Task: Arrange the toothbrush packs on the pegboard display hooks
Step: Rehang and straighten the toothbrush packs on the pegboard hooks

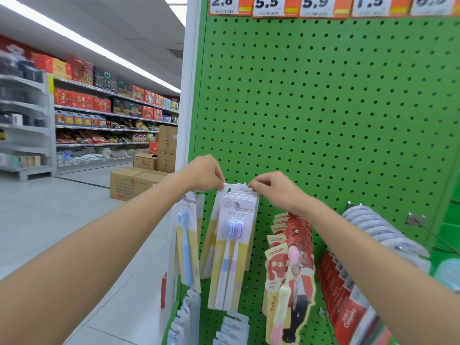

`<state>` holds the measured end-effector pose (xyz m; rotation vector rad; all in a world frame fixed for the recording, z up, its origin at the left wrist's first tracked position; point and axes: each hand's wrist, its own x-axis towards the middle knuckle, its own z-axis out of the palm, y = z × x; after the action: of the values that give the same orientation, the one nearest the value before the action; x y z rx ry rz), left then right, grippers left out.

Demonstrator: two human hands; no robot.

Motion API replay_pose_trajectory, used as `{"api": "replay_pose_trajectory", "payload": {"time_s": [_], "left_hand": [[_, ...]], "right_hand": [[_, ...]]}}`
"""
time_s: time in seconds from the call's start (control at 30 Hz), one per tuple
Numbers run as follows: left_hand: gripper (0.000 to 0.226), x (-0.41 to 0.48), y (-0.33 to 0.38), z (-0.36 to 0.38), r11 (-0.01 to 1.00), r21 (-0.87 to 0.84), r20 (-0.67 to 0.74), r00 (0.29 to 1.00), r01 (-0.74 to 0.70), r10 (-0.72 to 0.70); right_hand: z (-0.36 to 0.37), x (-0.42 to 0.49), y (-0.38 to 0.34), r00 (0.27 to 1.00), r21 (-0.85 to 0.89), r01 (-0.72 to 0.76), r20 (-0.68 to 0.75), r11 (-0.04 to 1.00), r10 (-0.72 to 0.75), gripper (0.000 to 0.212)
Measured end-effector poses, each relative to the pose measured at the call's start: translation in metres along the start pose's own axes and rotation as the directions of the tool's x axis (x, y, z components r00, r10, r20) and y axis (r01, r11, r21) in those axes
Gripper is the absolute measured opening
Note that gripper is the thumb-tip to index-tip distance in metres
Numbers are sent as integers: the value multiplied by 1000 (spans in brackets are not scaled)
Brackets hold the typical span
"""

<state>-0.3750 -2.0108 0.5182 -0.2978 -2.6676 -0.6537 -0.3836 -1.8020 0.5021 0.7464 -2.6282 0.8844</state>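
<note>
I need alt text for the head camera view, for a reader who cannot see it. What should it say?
A person's left hand and right hand pinch the top corners of white-and-yellow toothbrush packs hanging on a hook of a green pegboard. Red canban packs hang at the right; store shelves stand far left.

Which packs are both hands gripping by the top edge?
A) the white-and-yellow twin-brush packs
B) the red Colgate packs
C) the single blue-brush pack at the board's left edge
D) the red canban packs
A: the left hand and right hand each pinch an upper corner of the white-and-yellow twin-brush packs stacked on their hook, while the red canban packs hang untouched beside them.
</note>
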Motion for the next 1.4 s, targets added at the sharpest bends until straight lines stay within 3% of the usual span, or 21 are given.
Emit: {"api": "replay_pose_trajectory", "payload": {"time_s": [0.4,0.53,0.67,0.87,1.07,1.17,1.3,1.4], "left_hand": [[13,-45,11,-8,988,11,-124,980,155,-153],[15,-71,16,-12,981,-23,-194,962,194,-195],[17,-100,20,-16,976,-84,-223,951,198,-212],[19,-149,17,-8,953,-252,-227,947,169,-228],[14,-191,8,28,771,-634,-198,951,62,-240],[7,-205,-1,55,752,-659,-242,945,5,-218],[8,-220,-14,94,711,-703,-278,929,-25,-243],[11,-232,-24,117,685,-729,-232,944,-9,-234]], "right_hand": [[10,-27,-41,997,-93,43,-68,995,-49,34],[18,-38,-49,979,-142,52,-187,988,-78,29],[27,-61,-62,910,-137,116,-382,984,-160,26],[63,-104,-81,896,55,158,-428,986,-120,25],[114,-147,-77,901,426,40,-406,904,152,28],[138,-167,-67,923,589,-16,-303,808,238,23],[162,-183,-47,925,652,18,-299,758,235,3],[178,-192,-26,925,664,1,-285,747,251,12]]}}
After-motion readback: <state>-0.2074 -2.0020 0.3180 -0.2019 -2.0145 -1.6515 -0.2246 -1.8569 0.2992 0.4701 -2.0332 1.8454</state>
